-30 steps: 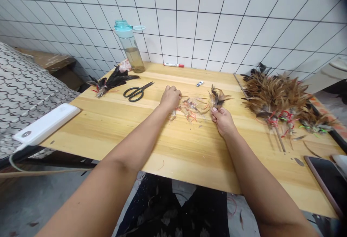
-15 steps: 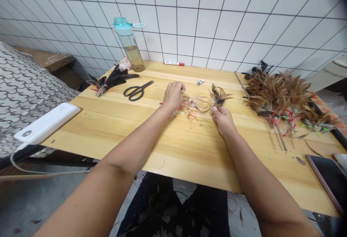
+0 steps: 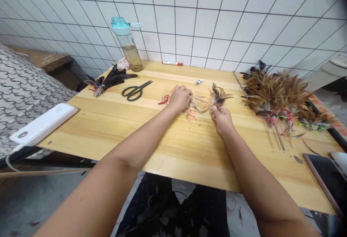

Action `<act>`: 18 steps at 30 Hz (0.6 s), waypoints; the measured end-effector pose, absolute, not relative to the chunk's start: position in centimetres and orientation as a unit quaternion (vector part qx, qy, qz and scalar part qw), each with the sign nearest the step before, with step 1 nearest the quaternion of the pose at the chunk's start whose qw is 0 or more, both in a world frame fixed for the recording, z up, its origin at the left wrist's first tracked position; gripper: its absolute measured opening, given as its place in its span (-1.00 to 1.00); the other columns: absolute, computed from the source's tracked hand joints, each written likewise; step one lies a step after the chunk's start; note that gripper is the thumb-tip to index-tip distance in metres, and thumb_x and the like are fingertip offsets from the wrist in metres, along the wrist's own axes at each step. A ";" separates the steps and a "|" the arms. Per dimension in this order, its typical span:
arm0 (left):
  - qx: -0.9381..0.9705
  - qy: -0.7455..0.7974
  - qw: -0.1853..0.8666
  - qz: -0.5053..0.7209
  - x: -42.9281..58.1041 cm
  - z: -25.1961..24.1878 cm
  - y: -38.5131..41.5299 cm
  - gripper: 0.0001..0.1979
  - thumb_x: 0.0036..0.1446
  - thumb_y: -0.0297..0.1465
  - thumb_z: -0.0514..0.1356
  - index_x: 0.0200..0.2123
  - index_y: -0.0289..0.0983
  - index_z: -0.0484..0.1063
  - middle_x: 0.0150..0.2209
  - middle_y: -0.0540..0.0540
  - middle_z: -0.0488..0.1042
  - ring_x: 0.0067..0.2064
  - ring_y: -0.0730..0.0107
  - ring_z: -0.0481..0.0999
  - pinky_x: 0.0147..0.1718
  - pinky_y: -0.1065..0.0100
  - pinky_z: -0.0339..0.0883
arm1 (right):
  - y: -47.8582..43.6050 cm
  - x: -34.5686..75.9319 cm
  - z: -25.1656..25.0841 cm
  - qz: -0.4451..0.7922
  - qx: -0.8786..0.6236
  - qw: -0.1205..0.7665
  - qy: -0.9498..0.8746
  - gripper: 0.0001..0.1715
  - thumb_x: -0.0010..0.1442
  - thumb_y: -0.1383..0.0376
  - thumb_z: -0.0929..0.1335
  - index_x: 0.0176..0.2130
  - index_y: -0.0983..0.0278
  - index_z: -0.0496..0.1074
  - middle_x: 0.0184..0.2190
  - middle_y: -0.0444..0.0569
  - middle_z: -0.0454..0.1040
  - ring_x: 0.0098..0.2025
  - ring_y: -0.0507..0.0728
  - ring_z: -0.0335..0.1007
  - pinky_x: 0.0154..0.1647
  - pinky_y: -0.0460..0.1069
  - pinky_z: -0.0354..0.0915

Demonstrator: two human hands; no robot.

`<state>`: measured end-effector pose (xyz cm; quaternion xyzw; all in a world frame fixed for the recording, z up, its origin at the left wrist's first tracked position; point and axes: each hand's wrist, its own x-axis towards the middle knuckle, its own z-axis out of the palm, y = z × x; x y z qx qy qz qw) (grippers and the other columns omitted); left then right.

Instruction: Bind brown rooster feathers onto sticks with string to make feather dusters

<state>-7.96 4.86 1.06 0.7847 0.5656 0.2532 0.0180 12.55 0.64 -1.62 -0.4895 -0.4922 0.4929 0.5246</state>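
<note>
Near the middle of the wooden table [image 3: 114,121], my left hand [image 3: 180,99] rests with bent fingers over a scatter of feather scraps and red string [image 3: 190,114]. Whatever lies under its fingertips is hidden. My right hand [image 3: 222,119] pinches the base of a small bunch of brown and black feathers [image 3: 218,96], which points away from me. Left of my left hand lies a piece of red string [image 3: 163,100]. Black-handled scissors [image 3: 135,90] lie farther left.
Tied brown feather bunches [image 3: 273,92] and a phone [image 3: 326,179] are on the right. Black feathers [image 3: 111,80], a water bottle [image 3: 130,45] and a white device [image 3: 45,123] are on the left. A red marker [image 3: 172,63] and a small blue-white item [image 3: 199,82] lie near the tiled wall.
My left hand has shifted right and lowered onto the scraps, uncovering the red string on its left. My right hand still holds the feather bunch in nearly the same place.
</note>
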 end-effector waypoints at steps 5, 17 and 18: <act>0.845 0.477 -0.001 0.241 -5.4 1.6 5.9 -0.81 0.21 -0.42 0.14 -0.22 -0.24 0.56 -0.19 -0.18 0.47 -0.06 0.13 0.30 -0.05 0.18 0.20 | 0.9 13.0 -1.1 0.534 -0.447 0.553 -0.458 -0.48 -0.10 -0.04 0.50 -0.44 0.21 0.24 -0.59 -0.24 0.18 -0.60 -0.07 -0.07 -0.62 -0.10 -0.13; 0.847 0.503 0.013 0.171 -3.8 2.4 6.1 -0.80 0.13 -0.61 0.07 -0.23 -0.32 0.44 -0.21 -0.23 0.48 -0.11 0.12 0.38 -0.15 0.22 0.20 | 1.1 13.4 -0.9 0.542 -0.433 0.563 -0.450 -0.48 -0.07 -0.06 0.49 -0.44 0.21 0.22 -0.53 -0.21 0.19 -0.58 -0.08 -0.03 -0.61 -0.10 -0.02; 0.843 0.511 0.024 0.166 -4.1 2.9 5.6 -0.78 0.12 -0.61 0.07 -0.20 -0.31 0.42 -0.22 -0.22 0.49 -0.15 0.15 0.40 -0.20 0.25 0.20 | 1.2 13.3 -1.1 0.537 -0.436 0.562 -0.454 -0.48 -0.07 -0.06 0.49 -0.44 0.20 0.23 -0.54 -0.21 0.20 -0.58 -0.07 -0.04 -0.61 -0.10 -0.03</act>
